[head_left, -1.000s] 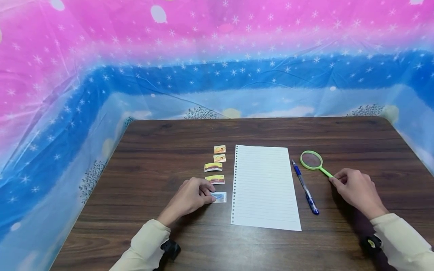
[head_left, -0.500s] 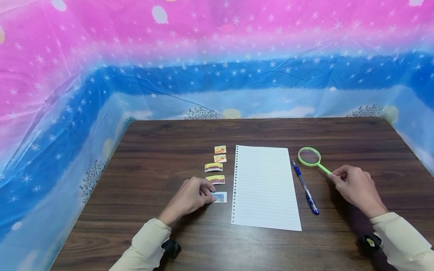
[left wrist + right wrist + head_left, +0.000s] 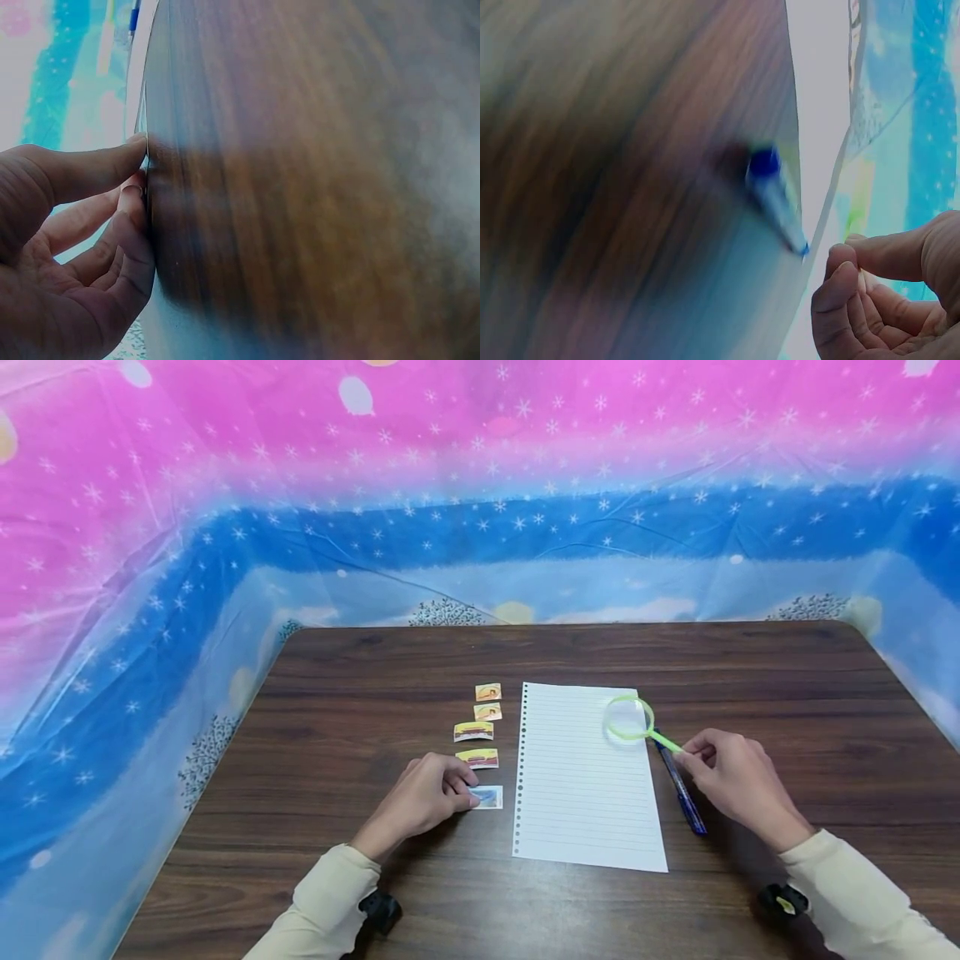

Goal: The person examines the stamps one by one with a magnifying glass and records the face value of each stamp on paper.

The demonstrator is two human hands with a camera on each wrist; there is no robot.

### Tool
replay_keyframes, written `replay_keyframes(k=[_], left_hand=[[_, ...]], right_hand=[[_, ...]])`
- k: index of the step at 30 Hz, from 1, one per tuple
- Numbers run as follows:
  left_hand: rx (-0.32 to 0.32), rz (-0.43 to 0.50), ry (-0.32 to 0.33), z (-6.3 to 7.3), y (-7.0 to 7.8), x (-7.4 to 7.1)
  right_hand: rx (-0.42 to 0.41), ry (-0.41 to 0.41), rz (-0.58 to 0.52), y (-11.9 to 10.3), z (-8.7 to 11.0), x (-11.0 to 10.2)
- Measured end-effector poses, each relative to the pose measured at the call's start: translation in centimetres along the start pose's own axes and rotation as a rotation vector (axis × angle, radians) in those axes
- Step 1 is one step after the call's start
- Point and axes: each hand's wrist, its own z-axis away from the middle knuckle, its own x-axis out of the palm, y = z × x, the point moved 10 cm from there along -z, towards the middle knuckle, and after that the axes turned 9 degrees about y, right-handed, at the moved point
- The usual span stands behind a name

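In the head view, my right hand (image 3: 738, 781) pinches the handle end of a green magnifying glass (image 3: 666, 742). Its round lens is over the paper's upper right edge, and the handle crosses above a blue pen (image 3: 684, 793). A sheet of lined paper (image 3: 585, 793) with punched holes down its left side lies in the middle. Left of it, my left hand (image 3: 423, 797) holds the left edge of a small blue picture stamp (image 3: 491, 797) at the table, fingers curled. In the left wrist view the left thumb (image 3: 97, 169) meets the fingertips at the tabletop; the stamp's edge is barely visible there.
Above the blue stamp lie two yellow-and-red stamps (image 3: 474, 732) and two small orange ones (image 3: 488, 692), in a column on the brown wooden table (image 3: 360, 693). A pink and blue snowflake cloth (image 3: 420, 527) hangs behind and beside the table.
My right hand has carried the magnifying glass left, from the right of the pen to over the paper's edge. My left hand and the stamps have stayed in place.
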Motion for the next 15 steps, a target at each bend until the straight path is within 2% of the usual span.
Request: replay_keyframes(k=[8,15], left_hand=[[0.006,0.002,-0.002,0.0,-0.1,0.0],[0.01,-0.003,0.0,0.0,0.0,0.0]], right_hand=[[-0.063,-0.046,-0.032,-3.2,0.4,2.5],[-0.101,-0.073,-0.081,-5.6,0.8,3.8]])
